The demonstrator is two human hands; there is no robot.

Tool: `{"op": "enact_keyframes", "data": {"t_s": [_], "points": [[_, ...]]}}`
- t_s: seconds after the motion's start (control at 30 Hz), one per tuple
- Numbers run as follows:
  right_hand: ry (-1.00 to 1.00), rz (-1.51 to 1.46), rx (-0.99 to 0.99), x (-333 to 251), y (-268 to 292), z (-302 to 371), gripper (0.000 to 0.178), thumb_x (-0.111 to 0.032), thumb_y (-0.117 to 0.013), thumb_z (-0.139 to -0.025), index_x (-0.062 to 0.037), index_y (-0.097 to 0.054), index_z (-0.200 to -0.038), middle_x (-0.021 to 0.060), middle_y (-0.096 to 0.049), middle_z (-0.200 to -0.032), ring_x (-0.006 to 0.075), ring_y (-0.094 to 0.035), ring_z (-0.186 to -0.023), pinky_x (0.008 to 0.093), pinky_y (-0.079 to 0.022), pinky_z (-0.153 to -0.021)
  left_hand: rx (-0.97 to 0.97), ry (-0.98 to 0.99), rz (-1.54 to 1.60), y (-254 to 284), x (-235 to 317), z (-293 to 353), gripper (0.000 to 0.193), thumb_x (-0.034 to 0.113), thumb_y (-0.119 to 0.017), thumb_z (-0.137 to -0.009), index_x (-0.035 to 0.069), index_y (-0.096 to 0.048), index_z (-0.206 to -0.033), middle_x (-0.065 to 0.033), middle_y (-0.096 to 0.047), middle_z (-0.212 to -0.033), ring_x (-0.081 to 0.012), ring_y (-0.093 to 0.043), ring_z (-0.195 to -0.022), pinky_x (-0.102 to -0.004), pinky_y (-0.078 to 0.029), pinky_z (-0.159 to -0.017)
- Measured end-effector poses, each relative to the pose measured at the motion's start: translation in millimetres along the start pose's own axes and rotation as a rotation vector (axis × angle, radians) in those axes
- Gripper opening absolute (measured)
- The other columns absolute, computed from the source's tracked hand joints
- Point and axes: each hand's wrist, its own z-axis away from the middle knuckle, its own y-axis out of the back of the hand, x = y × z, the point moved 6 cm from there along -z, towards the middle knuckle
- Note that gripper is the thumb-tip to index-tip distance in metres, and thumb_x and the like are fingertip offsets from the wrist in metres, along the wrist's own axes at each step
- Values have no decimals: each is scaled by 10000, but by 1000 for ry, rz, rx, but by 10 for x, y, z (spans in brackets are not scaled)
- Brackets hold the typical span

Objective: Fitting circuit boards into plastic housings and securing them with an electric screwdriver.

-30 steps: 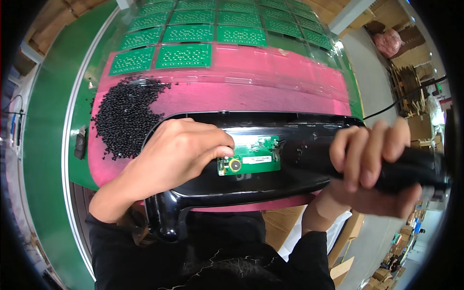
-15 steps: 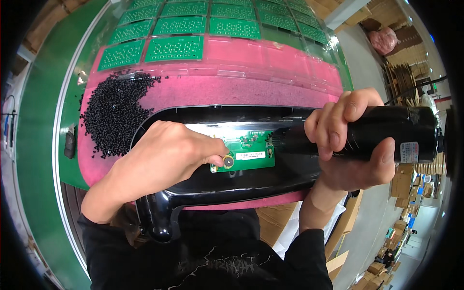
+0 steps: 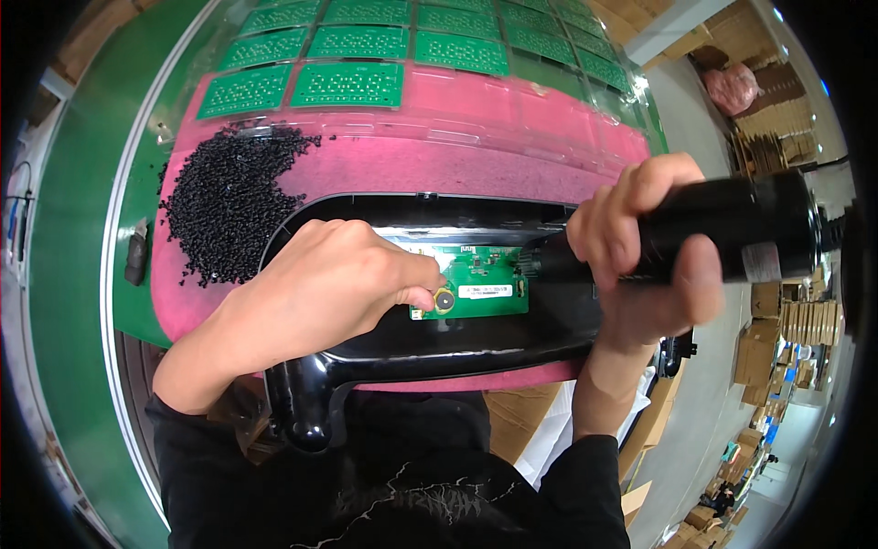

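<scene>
Board (image 3: 498,306): lies flat in the hollow of the black shell (image 3: 439,351), on a pink mat (image 3: 412,166). Left hand (image 3: 334,284): fingers curled, thumb and forefinger drawn together at the board's left end, beside a round yellow-rimmed part. Whether anything is pinched there cannot be told. Right hand (image 3: 640,242): wrapped around the barrel of a black tool (image 3: 759,229), whose narrow end points at the board's right end; contact is not discernible.

Handling, as judged: board light, stiff and fragile; take hold by its bare edges, clear of raised components. Shell stiff and slick, given its gloss; best held by the rim or the stubby arm at lower left. Tool probably the heaviest item; barrel is the sound grip.

Nearby: a heap of small black pieces (image 3: 219,210) at left; further boards (image 3: 347,84) in a clear tray beyond.
</scene>
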Motion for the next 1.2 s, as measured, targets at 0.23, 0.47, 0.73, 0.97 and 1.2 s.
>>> {"op": "enact_keyframes", "data": {"t_s": [0.23, 0.47, 0.73, 0.97, 1.2], "points": [[97, -95, 9, -60, 17, 76, 512, -508, -624, -774, -35, -460, -885, -5, -443, -573, 92, -386, -417, 258, -326, -442, -24, 24, -14, 3, 3, 10, 137, 179, -708, -796, 95, -724, -904, -79, -695, -748, -254, -664, -645, -329, -496, -555], [291, -606, 83, -276, 85, 190, 330, -340, -631, -842, -80, -445, -924, -15, -487, -627, 69, -462, -461, 251, -390, -516, 11, -85, 68, -20, -6, -6, 161, 219, -750, -760, 85, -716, -842, -33, -716, -782, -221, -682, -656, -306, -509, -565], [304, -612, -10, -230, 74, 274, 400, -450, -604, -892, -96, -444, -989, 6, -543, -699, 109, -534, -493, 283, -457, -523, 72, -53, 306, 23, -25, -33, 160, 125, -790, -725, 40, -702, -828, -72, -714, -777, -218, -689, -668, -290, -514, -569], [370, -605, 49, -243, -62, 298, 353, -339, -694, -790, -108, -441, -873, -23, -504, -576, 70, -485, -425, 218, -425, -454, 41, -32, 251, -3, -13, -18, 152, 119, -776, -739, 29, -685, -820, -76, -701, -747, -226, -674, -649, -296, -505, -560], [454, -491, -55, -289, -134, 320, 394, -351, -726, -773, -93, -438, -848, -8, -527, -565, 75, -500, -397, 195, -452, -407, 32, -21, 160, -12, 19, -43, 146, 92, -748, -746, 7, -658, -824, -102, -679, -749, -266, -663, -667, -332, -519, -593]]}}
